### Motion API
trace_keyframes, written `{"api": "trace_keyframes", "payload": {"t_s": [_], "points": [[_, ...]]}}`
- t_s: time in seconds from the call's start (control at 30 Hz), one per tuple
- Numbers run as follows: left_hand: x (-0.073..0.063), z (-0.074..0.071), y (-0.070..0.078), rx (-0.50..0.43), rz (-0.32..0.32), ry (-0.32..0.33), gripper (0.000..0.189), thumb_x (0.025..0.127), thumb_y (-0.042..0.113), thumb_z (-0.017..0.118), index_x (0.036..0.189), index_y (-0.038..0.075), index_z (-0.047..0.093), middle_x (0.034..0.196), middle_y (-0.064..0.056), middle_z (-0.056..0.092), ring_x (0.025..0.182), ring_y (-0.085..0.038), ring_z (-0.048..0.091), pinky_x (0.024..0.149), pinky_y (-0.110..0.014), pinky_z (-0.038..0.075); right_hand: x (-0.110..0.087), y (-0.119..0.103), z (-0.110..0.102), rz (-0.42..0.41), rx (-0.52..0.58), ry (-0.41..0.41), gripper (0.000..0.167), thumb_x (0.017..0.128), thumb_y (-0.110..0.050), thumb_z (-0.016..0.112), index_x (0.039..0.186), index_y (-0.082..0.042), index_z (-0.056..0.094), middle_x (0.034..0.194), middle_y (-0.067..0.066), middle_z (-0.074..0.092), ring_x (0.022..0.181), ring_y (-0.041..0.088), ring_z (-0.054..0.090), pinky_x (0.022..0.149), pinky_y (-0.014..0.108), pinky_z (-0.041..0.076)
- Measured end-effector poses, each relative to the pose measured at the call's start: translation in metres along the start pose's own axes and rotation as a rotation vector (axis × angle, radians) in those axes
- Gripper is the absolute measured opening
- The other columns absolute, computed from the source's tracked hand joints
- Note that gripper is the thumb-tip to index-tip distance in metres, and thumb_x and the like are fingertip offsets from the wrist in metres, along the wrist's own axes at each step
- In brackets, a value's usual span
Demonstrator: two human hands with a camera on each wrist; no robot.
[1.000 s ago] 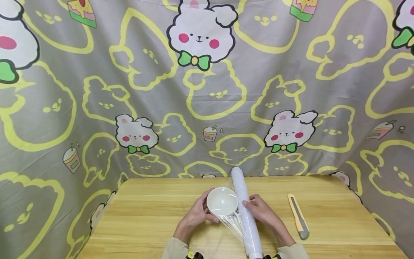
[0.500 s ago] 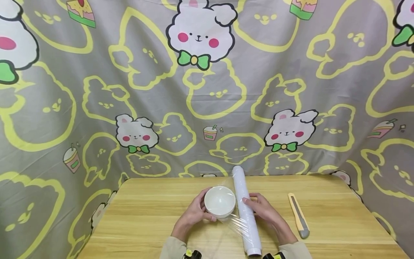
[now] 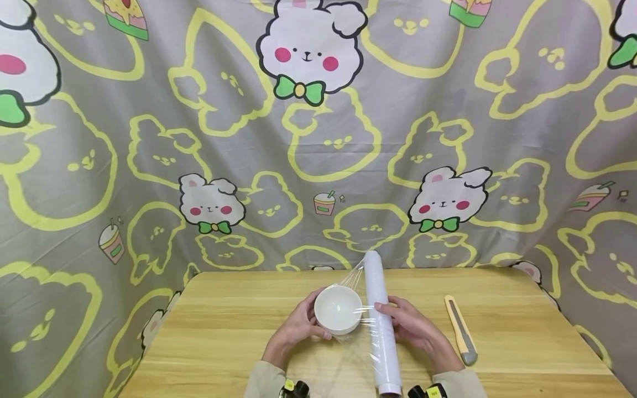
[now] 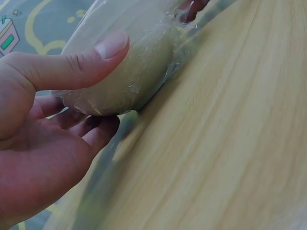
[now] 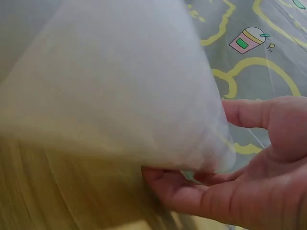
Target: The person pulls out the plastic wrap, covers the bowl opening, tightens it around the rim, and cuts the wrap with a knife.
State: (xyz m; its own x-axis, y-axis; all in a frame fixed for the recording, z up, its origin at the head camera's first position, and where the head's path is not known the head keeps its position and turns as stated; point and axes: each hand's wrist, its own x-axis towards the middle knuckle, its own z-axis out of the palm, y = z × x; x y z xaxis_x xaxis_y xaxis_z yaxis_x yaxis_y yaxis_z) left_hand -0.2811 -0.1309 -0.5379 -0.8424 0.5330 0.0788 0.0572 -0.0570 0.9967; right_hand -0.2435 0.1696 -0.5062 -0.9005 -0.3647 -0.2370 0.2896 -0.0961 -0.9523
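A white bowl [image 3: 338, 310] tilts toward the head camera at mid-table, gripped by my left hand [image 3: 297, 327]. In the left wrist view, the thumb lies along the side of the bowl [image 4: 144, 81] and the fingers curl under its base. Clear cling film [image 4: 180, 50] clings to the bowl in wrinkles. From there it stretches in shiny creases to the cling film roll [image 3: 384, 342] on the right. Around the middle of that roll, my right hand [image 3: 417, 327] keeps its grip, thumb on top. The right wrist view shows fingers beneath the roll [image 5: 120, 91].
To the right of the right arm lies a yellow utility knife [image 3: 460, 331] on the wooden table [image 3: 224, 331]. A grey curtain [image 3: 343, 155] with cartoon rabbits hangs behind the table and along both sides.
The roll has shifted slightly right and away from the bowl, and the film between them now stretches from the roll's far end too. The bowl has moved a little left.
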Motion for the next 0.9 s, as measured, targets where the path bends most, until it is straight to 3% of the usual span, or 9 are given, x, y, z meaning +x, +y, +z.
{"api": "trace_keyframes", "payload": {"t_s": [0.17,0.37,0.7,0.9], "points": [[0.000,-0.001,-0.001,0.010,0.004,0.000,0.111,0.062,-0.025,0.082,0.157,-0.002,0.029,0.155,-0.025,0.038,0.143,-0.040,0.039,0.112,-0.030,0.043,0.000,0.000,-0.002,0.002,0.073,-0.023,0.078,0.107,-0.025,0.054,0.153,0.013,0.004,0.118,0.021,0.061,0.100,0.026,0.066,0.087,0.047,0.058],[-0.001,-0.001,0.000,-0.002,-0.012,0.003,0.111,0.062,-0.024,0.082,0.157,-0.001,0.030,0.156,-0.023,0.038,0.142,-0.039,0.040,0.112,-0.030,0.043,-0.001,0.000,-0.005,0.007,0.099,-0.029,0.070,0.109,-0.028,0.046,0.154,0.011,0.009,0.119,0.017,0.055,0.102,0.027,0.060,0.088,0.046,0.056],[0.000,-0.001,0.000,0.003,-0.018,0.017,0.110,0.062,-0.025,0.082,0.157,-0.002,0.031,0.156,-0.024,0.039,0.143,-0.041,0.039,0.112,-0.032,0.043,-0.003,-0.003,-0.009,0.014,0.021,0.074,0.073,0.105,-0.029,0.056,0.153,0.010,0.017,0.117,0.017,0.059,0.099,0.027,0.063,0.083,0.048,0.058],[-0.001,0.000,0.001,0.008,-0.016,0.019,0.110,0.063,-0.025,0.082,0.157,-0.002,0.031,0.155,-0.024,0.039,0.143,-0.041,0.040,0.111,-0.031,0.044,-0.004,-0.003,-0.011,0.015,0.031,0.048,0.074,0.104,-0.028,0.056,0.154,0.009,0.016,0.116,0.017,0.059,0.098,0.027,0.064,0.082,0.048,0.058]]}}
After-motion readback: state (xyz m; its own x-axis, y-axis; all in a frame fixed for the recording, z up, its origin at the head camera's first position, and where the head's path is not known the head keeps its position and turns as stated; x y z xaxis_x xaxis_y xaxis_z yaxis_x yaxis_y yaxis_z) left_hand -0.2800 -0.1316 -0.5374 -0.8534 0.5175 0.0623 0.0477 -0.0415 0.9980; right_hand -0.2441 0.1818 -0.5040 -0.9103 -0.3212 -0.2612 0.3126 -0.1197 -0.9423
